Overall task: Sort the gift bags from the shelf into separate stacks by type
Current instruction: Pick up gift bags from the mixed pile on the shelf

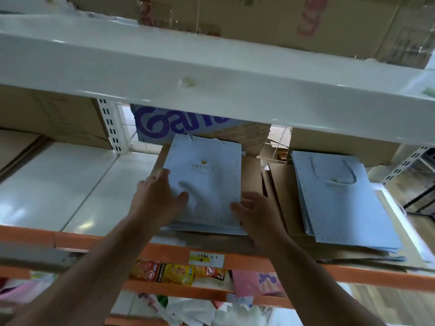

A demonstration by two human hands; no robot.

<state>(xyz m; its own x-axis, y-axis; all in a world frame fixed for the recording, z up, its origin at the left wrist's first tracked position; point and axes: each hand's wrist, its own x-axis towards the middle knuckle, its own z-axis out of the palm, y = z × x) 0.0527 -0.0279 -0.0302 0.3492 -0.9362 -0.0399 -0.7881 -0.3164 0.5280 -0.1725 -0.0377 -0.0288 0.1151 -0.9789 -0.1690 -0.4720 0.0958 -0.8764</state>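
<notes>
A stack of pale blue gift bags (207,184) printed with a gold crown and "PRINCE" lies flat on the white shelf (70,180). My left hand (157,194) rests on the stack's left side with fingers spread flat and the thumb on top. At the stack's lower right corner, my right hand (256,212) touches the edge with relaxed fingers. A second stack of pale blue bags (341,203) with a rope handle on top lies to the right. Brown paper bags (280,191) lie between and under the two stacks.
A white shelf beam (211,90) hangs low overhead. Cardboard boxes (58,118) and a box with purple lettering (179,123) stand at the back. The orange front rail (164,252) carries a label. Snack packets (176,271) and pink bags (254,283) sit on the level below.
</notes>
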